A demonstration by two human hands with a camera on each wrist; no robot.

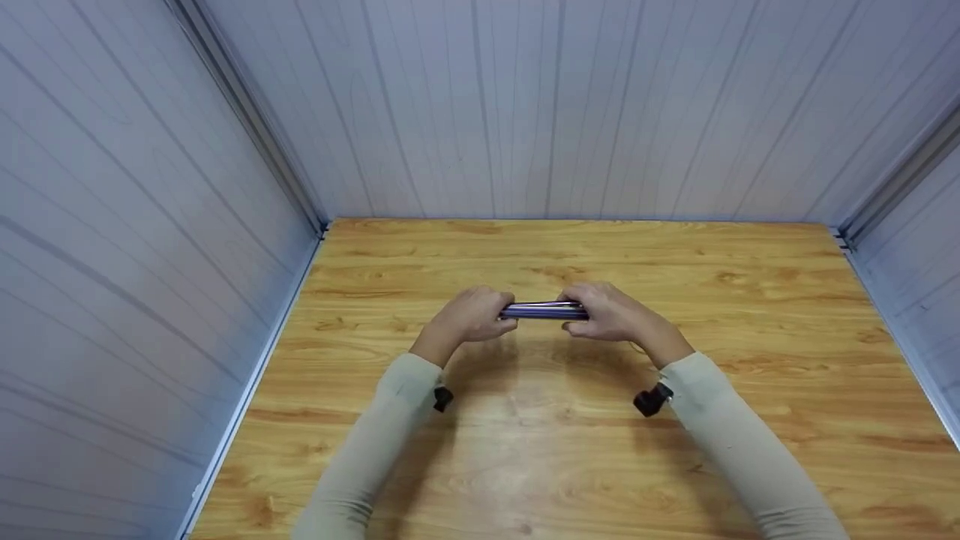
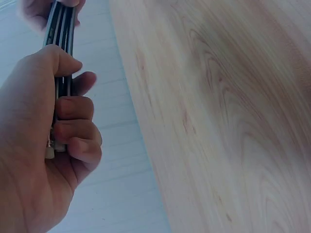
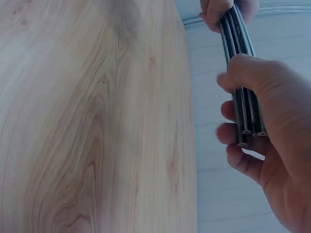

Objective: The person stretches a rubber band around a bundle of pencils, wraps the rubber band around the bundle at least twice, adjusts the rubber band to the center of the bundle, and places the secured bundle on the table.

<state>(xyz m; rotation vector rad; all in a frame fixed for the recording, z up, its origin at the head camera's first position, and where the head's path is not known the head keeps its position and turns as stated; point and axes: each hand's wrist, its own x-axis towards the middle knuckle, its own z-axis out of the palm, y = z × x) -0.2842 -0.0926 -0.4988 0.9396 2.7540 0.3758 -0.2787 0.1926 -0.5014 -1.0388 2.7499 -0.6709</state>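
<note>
A bundle of several dark pencils [image 1: 544,311] lies level between both hands, raised above the wooden table. My left hand [image 1: 474,313] grips its left end, fingers curled round the shafts. In the left wrist view, pale eraser tips and a metal band show at that end of the pencils [image 2: 63,36]. My right hand [image 1: 609,311] holds the other end, thumb on one side and fingers on the other. Flat, unsharpened ends stick out at different lengths from the pencils [image 3: 238,41] in the right wrist view. The fingers hide parts of the shafts.
The wood-grain table [image 1: 525,457] spreads beneath both arms. Pale panelled walls [image 1: 480,112] stand at the back, left and right. Small black devices, one of them a wrist camera [image 1: 651,400], hang at both cuffs.
</note>
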